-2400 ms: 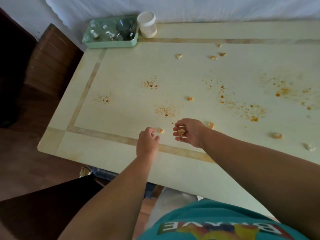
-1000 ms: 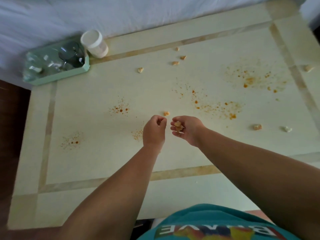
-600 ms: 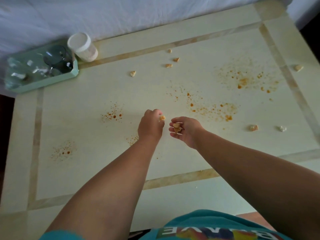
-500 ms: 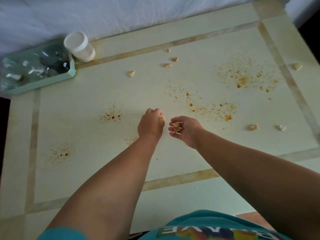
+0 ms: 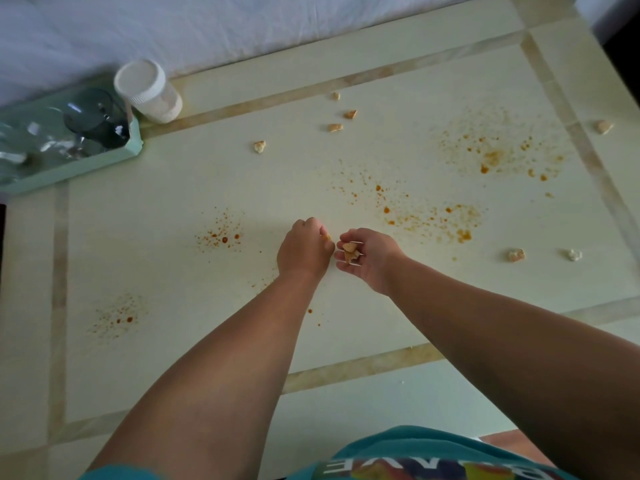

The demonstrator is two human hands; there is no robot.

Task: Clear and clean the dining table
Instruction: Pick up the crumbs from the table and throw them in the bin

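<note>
The pale dining table [image 5: 173, 341] carries orange sauce splatters [image 5: 429, 216] and several scattered food crumbs [image 5: 516, 255]. My left hand [image 5: 303, 249] hovers at the table's middle and pinches a small orange crumb [image 5: 327, 238] at its fingertips. Right beside it, my right hand [image 5: 369, 259] is cupped palm-up around a few collected crumbs [image 5: 349, 251]. More crumbs lie toward the far edge [image 5: 335, 127] and at the right [image 5: 603, 127].
A mint-green tray [image 5: 79, 166] with glasses sits at the far left corner, a white-lidded jar [image 5: 149, 91] next to it. White cloth [image 5: 242, 26] runs along the table's far edge. Further splatters mark the left [image 5: 220, 235] and far right [image 5: 495, 157].
My view swung from the table's left corner to its middle. My left hand picked a crumb off the table and brought it close to my cupped right hand.
</note>
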